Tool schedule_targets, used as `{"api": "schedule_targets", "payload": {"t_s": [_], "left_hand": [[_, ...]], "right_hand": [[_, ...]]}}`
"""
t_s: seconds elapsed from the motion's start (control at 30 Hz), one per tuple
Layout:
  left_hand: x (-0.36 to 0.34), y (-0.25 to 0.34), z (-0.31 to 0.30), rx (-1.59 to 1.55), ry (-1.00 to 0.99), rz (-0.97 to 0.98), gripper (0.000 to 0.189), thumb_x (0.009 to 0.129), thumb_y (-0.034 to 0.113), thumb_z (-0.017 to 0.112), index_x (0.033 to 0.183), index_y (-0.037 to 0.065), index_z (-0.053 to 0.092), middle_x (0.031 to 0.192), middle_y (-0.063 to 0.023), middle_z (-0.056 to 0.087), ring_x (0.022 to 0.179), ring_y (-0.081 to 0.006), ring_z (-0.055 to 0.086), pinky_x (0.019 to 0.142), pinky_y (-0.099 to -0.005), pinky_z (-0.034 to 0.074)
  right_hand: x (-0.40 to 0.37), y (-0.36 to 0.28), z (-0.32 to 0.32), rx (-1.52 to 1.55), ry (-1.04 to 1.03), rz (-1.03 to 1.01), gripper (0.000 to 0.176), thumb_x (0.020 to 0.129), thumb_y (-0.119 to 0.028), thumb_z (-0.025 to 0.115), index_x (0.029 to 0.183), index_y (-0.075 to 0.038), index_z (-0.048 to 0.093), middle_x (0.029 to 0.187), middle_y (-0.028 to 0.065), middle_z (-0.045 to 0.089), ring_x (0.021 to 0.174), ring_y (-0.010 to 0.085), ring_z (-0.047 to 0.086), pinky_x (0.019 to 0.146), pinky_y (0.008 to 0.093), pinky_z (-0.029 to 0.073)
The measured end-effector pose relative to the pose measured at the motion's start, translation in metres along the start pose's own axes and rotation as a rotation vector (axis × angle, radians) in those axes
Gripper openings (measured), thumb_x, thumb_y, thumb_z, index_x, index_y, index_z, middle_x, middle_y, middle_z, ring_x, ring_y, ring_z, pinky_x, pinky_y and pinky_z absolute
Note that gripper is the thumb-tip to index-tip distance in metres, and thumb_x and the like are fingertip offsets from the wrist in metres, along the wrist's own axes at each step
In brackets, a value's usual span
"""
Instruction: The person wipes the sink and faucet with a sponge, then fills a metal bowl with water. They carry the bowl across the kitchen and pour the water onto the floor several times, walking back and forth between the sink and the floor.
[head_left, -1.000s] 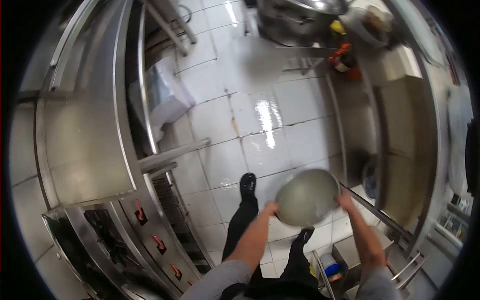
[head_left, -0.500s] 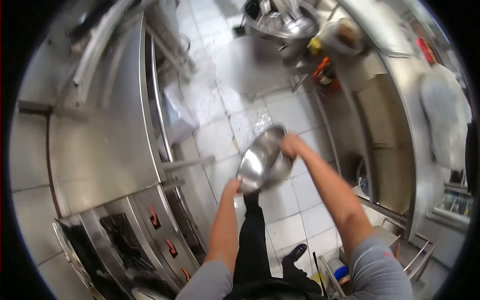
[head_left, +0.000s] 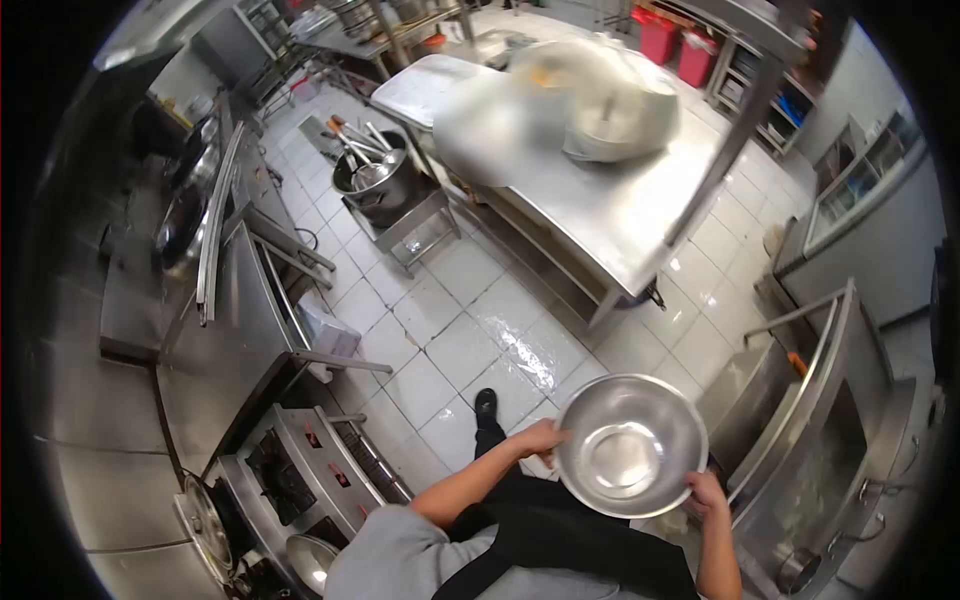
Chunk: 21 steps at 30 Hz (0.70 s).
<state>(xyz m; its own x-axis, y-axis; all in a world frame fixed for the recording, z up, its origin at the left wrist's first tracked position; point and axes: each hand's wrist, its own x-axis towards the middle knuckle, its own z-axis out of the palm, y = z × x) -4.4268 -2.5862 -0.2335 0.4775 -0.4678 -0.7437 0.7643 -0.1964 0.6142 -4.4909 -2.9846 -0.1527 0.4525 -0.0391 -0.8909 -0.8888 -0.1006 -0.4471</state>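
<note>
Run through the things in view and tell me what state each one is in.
Metal bowl: upturned, looks empty
Left hand: gripping the bowl's rim
Right hand: gripping the opposite side
Pot: uncovered, utensils standing inside
Stove burner: no flame visible
Floor tiles: shiny in patches

Long-handled utensils (head_left: 368,152), ladles among them, lean in a deep stockpot (head_left: 390,207) on a low metal stand (head_left: 426,214). Beside it, a stainless-steel surface (head_left: 592,225) bears a bulky bundle (head_left: 632,112) in translucent plastic. Two red bins (head_left: 697,58) stand beyond, near a shelf unit (head_left: 736,88). At lower left, a gas stove (head_left: 325,462) has red knobs (head_left: 341,478); farther along, a white box (head_left: 336,335) sits next to white floor tiles (head_left: 430,308).
</note>
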Motion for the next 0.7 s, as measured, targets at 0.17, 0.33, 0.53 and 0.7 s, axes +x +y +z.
{"api": "schedule_targets", "payload": {"t_s": [0.17, 0.33, 0.53, 0.7], "left_hand": [[0.018, 0.098, 0.171, 0.509, -0.058, 0.282, 0.067, 0.093, 0.039, 0.050, 0.135, -0.009, 0.029, 0.110, -0.0315, 0.056, 0.094, -0.0371, 0.057, 0.080, -0.0398, 0.046], [0.067, 0.152, 0.301, 0.617, -0.206, 0.779, 0.067, 0.090, 0.025, 0.057, 0.138, -0.012, 0.027, 0.123, -0.0327, 0.052, 0.114, -0.0417, 0.053, 0.096, -0.0421, 0.043], [0.114, 0.158, 0.439, 0.883, -0.407, 1.045, 0.064, 0.083, 0.015, 0.059, 0.134, -0.014, 0.033, 0.116, -0.0363, 0.053, 0.108, -0.0454, 0.054, 0.093, -0.0438, 0.044], [0.161, 0.157, 0.541, 1.121, -0.492, 0.931, 0.064, 0.079, 0.018, 0.064, 0.129, -0.014, 0.039, 0.116, -0.0331, 0.056, 0.113, -0.0406, 0.054, 0.096, -0.0417, 0.044]], "right_hand": [[-0.110, 0.098, -0.131, 0.481, 0.380, -0.312, 0.022, 0.071, -0.006, 0.057, 0.093, -0.003, 0.062, 0.084, 0.0056, 0.063, 0.077, 0.0185, 0.061, 0.071, 0.0343, 0.053], [-0.222, 0.148, -0.159, 0.644, 0.660, -0.444, 0.029, 0.079, -0.008, 0.054, 0.107, -0.003, 0.055, 0.091, 0.0056, 0.059, 0.077, 0.0175, 0.058, 0.066, 0.0323, 0.050], [-0.319, 0.168, -0.140, 0.795, 0.893, -0.377, 0.034, 0.078, -0.016, 0.056, 0.102, 0.008, 0.053, 0.089, 0.0168, 0.062, 0.075, 0.0281, 0.066, 0.065, 0.0461, 0.059], [-0.319, 0.169, -0.176, 0.876, 0.999, -0.241, 0.037, 0.080, -0.019, 0.055, 0.097, 0.014, 0.052, 0.091, 0.0239, 0.062, 0.071, 0.0337, 0.067, 0.063, 0.0471, 0.060]]}}
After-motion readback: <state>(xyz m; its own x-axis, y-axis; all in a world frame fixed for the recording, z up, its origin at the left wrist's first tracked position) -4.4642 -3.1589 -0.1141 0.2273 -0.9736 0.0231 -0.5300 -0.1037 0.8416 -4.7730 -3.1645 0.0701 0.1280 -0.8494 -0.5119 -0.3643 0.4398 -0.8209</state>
